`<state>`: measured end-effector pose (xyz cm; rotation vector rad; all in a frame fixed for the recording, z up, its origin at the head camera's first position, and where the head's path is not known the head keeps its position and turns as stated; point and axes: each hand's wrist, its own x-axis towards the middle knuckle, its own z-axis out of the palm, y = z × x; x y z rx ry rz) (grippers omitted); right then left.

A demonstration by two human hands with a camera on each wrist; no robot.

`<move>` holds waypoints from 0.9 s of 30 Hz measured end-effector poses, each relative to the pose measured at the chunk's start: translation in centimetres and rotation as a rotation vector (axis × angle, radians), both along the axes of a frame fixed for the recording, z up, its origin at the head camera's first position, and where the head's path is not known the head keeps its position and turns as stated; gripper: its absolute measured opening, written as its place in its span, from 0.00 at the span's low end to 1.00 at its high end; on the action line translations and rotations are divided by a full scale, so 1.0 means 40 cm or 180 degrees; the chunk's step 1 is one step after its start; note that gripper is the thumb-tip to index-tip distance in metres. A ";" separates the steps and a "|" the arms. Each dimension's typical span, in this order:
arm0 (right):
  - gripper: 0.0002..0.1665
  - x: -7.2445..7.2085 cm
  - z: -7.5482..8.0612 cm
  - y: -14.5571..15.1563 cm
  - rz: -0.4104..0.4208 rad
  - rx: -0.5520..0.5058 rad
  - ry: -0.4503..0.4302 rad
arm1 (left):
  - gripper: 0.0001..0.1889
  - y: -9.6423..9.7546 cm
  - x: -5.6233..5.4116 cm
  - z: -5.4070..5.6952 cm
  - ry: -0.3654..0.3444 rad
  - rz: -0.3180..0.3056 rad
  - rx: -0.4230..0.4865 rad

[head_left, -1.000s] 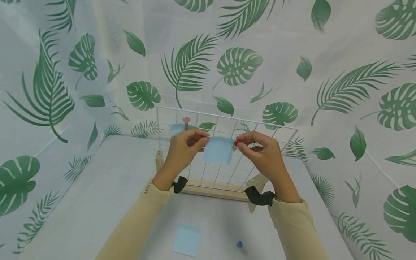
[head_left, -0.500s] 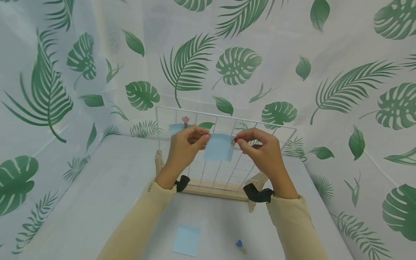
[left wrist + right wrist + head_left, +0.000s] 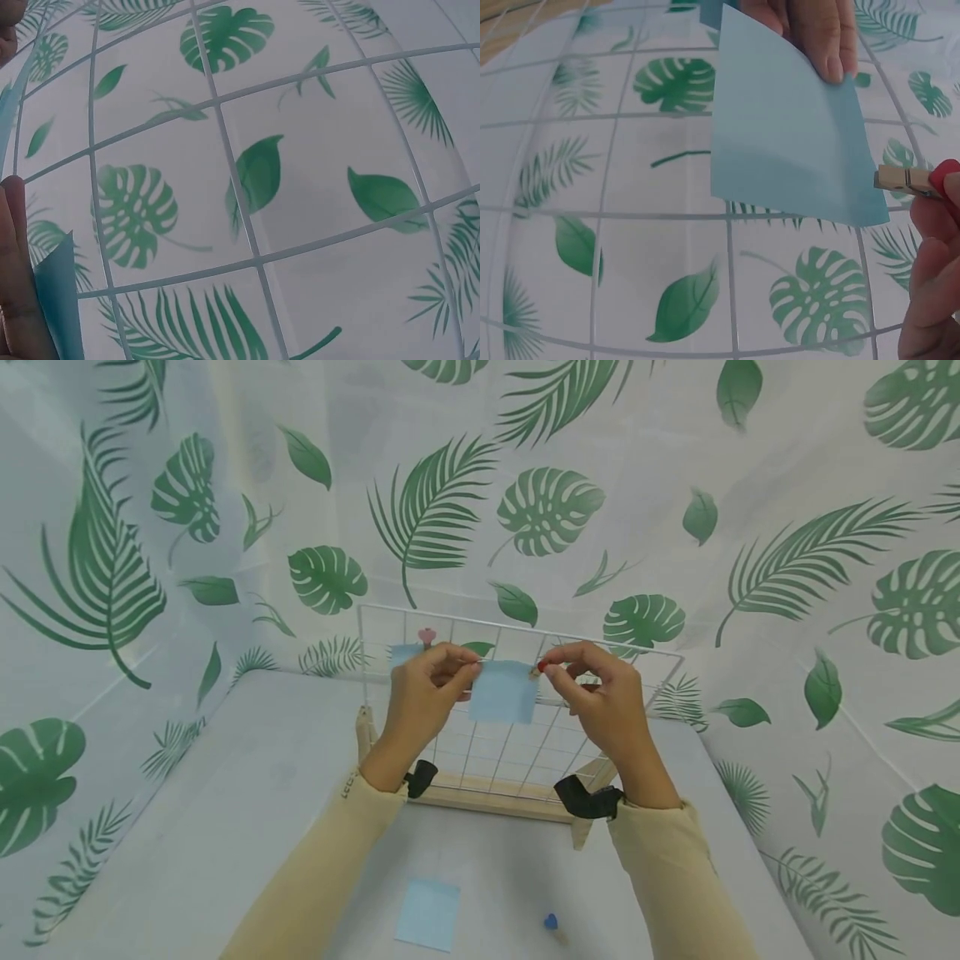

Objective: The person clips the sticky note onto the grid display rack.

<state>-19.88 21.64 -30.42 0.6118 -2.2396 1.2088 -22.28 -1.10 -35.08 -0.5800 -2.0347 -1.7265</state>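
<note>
A light-blue square of paper (image 3: 501, 695) hangs in front of the wire grid (image 3: 498, 625). My left hand (image 3: 426, 700) pinches its upper left corner. With thumb and fingers, my right hand (image 3: 609, 697) pinches a small wooden clothespin (image 3: 900, 178) topped by a red heart (image 3: 543, 667). In the right wrist view the pin's tip meets the paper's edge near a corner; whether it bites the paper, I cannot tell. Only some fingers (image 3: 16, 277) and a blue paper edge (image 3: 61, 300) show in the left wrist view.
Another blue sheet (image 3: 405, 654) hangs on the grid's left under a pink-heart clothespin (image 3: 428, 637), partly behind my left hand. A wooden base (image 3: 487, 802) carries the grid. On the white table lie a blue sheet (image 3: 427, 914) and a blue-heart clothespin (image 3: 552, 922).
Both hands have risen slightly, lifting the paper toward the grid's top bar. The red-heart clothespin has moved up and slightly left with the right hand, staying by the paper's upper right corner.
</note>
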 end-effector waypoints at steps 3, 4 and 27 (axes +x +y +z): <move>0.05 -0.006 0.006 -0.006 -0.0037 -0.0009 0.0084 | 0.04 0.002 -0.001 0.001 -0.0020 0.0012 0.0023; 0.05 -0.007 0.008 -0.009 -0.0044 -0.0010 0.0119 | 0.04 0.003 -0.002 0.002 -0.0027 0.0014 0.0028; 0.04 -0.020 0.025 -0.088 -0.0384 0.0924 0.0561 | 0.05 0.022 -0.003 -0.001 0.0008 0.0338 -0.0025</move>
